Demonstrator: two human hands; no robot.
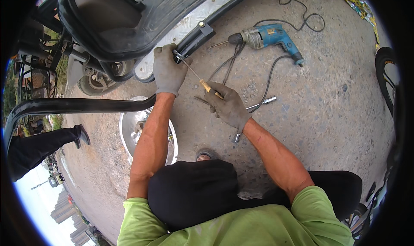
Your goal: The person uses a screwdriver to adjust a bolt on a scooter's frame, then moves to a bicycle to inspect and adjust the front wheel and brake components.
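Note:
My left hand [169, 69], in a grey work glove, is closed around the lower end of a black metal bracket [194, 40] on the side tube of a vehicle. A bolt head [201, 24] shows at the bracket's upper end. In my gloved right hand [229, 104] is the yellow handle of a slim metal hand tool, probably a screwdriver [195, 72]. Its shaft slants up to the bracket, where the metal end meets my left fingers. Those fingers partly hide the contact. Below my right hand lies a socket wrench [266, 100] with chrome ends.
A blue corded power drill [270, 35] with a bit fitted rests on the concrete, its cable trailing. Left of my knees stands a metal basin [124, 139] holding small parts. A black bent tube [81, 105] crosses above it. Another person's leg [48, 145] is at far left.

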